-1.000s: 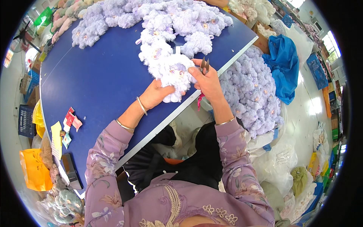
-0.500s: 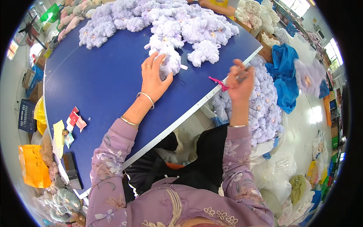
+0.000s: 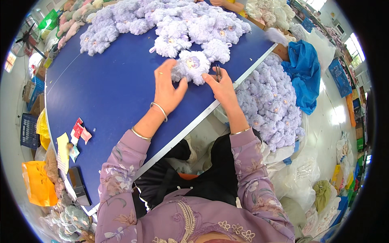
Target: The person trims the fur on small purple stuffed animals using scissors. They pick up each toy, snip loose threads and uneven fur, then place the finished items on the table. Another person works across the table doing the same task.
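Observation:
A fluffy lavender plush piece (image 3: 193, 64) with a small printed round patch lies face up on the blue table, close to the heap. My left hand (image 3: 168, 90) grips its left edge between curled fingers and thumb. At its right side, my right hand (image 3: 223, 88) holds dark, narrow-bladed snips (image 3: 218, 72), points upward; the handle is hidden in the palm. The right thumb touches the plush fluff. More lavender plush pieces (image 3: 172, 28) are heaped just beyond, some with little ribbon loops.
Below the table's white edge (image 3: 190, 121), a big pile of lavender plush (image 3: 269, 101) stands at right, beside a blue bag (image 3: 302, 77). Small packets (image 3: 79, 131) and a dark box (image 3: 79, 186) lie at left. Another person's hand (image 3: 219, 3) shows at the far side.
My right hand has swung from the table edge leftward to the plush. The piece under my hands now shows its patch. A blurred lavender shape at right is gone; another blur appears by the far corner.

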Demonstrator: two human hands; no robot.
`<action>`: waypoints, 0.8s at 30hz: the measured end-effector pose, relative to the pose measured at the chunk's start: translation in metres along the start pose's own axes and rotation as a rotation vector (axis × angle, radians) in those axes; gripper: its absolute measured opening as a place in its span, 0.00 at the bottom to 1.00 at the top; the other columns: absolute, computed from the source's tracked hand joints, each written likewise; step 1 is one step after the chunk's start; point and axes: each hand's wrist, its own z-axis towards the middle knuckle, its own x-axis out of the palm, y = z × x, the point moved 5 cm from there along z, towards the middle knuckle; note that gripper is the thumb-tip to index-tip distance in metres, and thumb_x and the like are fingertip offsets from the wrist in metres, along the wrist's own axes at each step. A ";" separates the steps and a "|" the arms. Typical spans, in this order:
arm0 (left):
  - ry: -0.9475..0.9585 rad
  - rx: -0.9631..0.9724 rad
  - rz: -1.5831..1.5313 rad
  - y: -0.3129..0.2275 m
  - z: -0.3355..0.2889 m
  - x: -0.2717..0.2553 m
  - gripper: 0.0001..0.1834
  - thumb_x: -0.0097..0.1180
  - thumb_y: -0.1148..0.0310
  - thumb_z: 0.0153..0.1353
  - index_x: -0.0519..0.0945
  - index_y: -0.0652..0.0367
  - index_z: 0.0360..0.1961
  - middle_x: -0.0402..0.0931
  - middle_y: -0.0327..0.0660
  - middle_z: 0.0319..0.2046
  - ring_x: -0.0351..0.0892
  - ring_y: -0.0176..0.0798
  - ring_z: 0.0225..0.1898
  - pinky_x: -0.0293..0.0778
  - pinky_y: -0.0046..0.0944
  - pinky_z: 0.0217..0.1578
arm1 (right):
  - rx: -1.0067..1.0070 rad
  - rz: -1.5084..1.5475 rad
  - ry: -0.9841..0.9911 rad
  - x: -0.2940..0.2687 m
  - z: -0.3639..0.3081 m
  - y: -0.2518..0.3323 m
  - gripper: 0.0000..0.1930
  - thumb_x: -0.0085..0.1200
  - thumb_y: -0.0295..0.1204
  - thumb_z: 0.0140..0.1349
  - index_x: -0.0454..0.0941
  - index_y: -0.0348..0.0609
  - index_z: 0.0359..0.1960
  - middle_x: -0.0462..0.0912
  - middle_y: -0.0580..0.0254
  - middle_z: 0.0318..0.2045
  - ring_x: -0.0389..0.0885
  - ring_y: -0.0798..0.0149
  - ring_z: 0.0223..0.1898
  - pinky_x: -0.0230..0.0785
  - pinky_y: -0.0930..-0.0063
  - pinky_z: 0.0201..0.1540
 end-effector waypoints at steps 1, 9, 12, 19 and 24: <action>-0.014 -0.043 0.056 0.014 -0.001 0.003 0.30 0.59 0.69 0.53 0.69 0.64 0.57 0.66 0.56 0.58 0.63 0.59 0.58 0.61 0.50 0.59 | 0.016 -0.006 0.005 0.000 0.000 0.002 0.39 0.66 0.43 0.53 0.63 0.26 0.58 0.78 0.52 0.45 0.77 0.65 0.46 0.69 0.72 0.51; 0.502 -0.064 -0.489 -0.019 -0.019 0.028 0.16 0.59 0.74 0.57 0.76 0.59 0.48 0.73 0.48 0.51 0.76 0.41 0.48 0.73 0.36 0.49 | -0.055 0.121 0.003 -0.001 0.002 -0.003 0.19 0.54 0.32 0.63 0.70 0.31 0.51 0.80 0.55 0.41 0.77 0.67 0.42 0.70 0.73 0.44; 0.411 -0.596 -0.842 0.013 -0.033 0.040 0.07 0.56 0.75 0.62 0.73 0.61 0.40 0.73 0.33 0.37 0.73 0.24 0.40 0.71 0.28 0.44 | -0.035 0.032 -0.004 -0.003 0.004 -0.008 0.13 0.47 0.33 0.65 0.74 0.34 0.41 0.82 0.60 0.29 0.74 0.72 0.24 0.66 0.75 0.28; 0.432 -0.394 -0.552 -0.001 -0.032 0.040 0.09 0.58 0.74 0.58 0.76 0.61 0.41 0.77 0.36 0.33 0.74 0.27 0.33 0.70 0.28 0.34 | 0.078 0.151 0.096 -0.002 -0.008 0.011 0.22 0.46 0.48 0.66 0.74 0.37 0.38 0.83 0.59 0.27 0.66 0.76 0.15 0.58 0.79 0.15; 0.059 -0.279 -0.270 0.011 -0.012 0.016 0.16 0.58 0.75 0.54 0.75 0.57 0.45 0.71 0.41 0.48 0.70 0.36 0.41 0.68 0.33 0.34 | -0.078 0.013 -0.084 -0.011 0.008 -0.005 0.25 0.45 0.50 0.67 0.74 0.35 0.41 0.83 0.58 0.28 0.76 0.69 0.31 0.67 0.74 0.38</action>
